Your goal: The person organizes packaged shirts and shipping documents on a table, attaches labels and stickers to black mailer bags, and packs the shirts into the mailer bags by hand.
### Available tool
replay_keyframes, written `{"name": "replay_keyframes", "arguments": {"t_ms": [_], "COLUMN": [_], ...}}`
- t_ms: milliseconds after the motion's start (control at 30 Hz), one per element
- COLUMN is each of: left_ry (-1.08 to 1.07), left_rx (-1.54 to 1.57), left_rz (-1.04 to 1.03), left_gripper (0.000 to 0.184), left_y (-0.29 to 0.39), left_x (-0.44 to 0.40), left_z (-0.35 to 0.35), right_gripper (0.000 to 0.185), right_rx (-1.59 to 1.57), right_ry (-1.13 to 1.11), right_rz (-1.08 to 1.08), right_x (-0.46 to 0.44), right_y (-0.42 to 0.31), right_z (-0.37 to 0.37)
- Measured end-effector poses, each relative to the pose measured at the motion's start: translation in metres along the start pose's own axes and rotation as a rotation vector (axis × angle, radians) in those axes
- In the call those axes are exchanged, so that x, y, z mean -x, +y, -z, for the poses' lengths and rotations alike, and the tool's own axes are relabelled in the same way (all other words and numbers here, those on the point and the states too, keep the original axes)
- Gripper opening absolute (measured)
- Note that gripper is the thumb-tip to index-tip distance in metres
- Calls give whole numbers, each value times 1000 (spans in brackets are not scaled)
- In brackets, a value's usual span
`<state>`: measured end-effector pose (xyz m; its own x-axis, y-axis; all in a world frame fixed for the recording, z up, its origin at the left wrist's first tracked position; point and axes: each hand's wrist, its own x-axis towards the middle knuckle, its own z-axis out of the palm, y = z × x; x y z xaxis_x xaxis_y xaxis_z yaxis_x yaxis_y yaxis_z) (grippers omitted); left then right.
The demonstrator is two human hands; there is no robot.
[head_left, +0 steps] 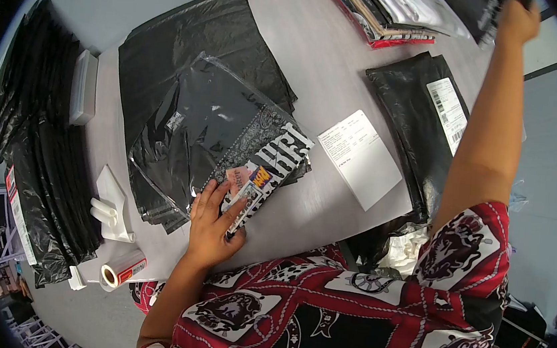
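Note:
My left hand (216, 225) lies with its fingers stretched over the lower edge of a folded black garment in a clear plastic bag (210, 117). White lettering and a paisley pattern show on this garment. At my fingertips are small colourful cards or stickers (249, 176), one pink, one purple and yellow. Far out at the upper right, my right hand (519, 24) is closed at the edge of a dark package with white print (486, 19), partly cut off by the view. Under the bagged garment is a stack of black plastic mailers (202, 26).
A printed paper slip (360, 158) lies beside a black labelled parcel (413, 100). Bagged garments (401, 11) are piled at the far edge. Black parcels (50, 145) are stacked at left, near a clear box (84, 88) and a sticker roll (123, 270).

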<state>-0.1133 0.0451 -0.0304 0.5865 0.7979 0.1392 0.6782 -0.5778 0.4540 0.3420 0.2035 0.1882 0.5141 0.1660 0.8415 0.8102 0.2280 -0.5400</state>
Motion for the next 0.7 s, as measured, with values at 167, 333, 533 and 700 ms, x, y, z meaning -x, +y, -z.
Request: {"name": "replay_keyframes", "arguments": {"t_ms": [167,333,533,700], "left_ry": [27,48,39,-32], "left_rx": [17,21,59,101], "left_rz": [-8,-55,-41,-67], "left_gripper": [51,56,60,58], "left_y": [-1,-3,-2,3], "left_x": [1,4,8,28], "left_z": [-1,-2,0,20], "right_gripper": [16,22,22,34], "right_rx": [7,44,-277,-304], "right_ry": [27,6,-141,-703], "right_rz": [340,390,355,11], "right_x": [-32,-62,23,106], "right_y": [-55,-86,-166,-211], "right_z": [45,84,27,0]}}
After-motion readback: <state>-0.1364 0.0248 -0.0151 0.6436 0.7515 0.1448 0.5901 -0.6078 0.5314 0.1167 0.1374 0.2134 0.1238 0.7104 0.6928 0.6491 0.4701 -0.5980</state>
